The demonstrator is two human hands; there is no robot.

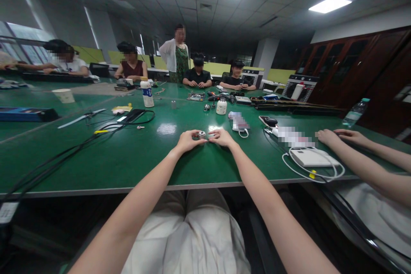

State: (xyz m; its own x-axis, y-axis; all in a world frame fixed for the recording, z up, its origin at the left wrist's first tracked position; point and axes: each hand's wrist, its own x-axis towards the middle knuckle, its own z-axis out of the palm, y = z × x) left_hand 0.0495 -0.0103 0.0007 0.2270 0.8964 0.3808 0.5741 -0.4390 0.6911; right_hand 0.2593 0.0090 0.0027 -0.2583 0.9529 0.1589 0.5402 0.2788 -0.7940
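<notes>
A small silver metal cylinder with a dark opening in its top stands upright at the green tabletop in front of me. Around its left side curl the thumb and fingers of my left hand, gripping it. My right hand is just to the right, thumb and forefinger drawn together in a pinch close to the cylinder. Whatever those fingertips hold, if anything, is too small to make out. Farther back on the table is another small grey cylinder.
Black cables run across the left. Beyond my hands stand a white jar and a drink bottle. At right lie a white box with a looped cable and a co-worker's hands. Several people are across the table.
</notes>
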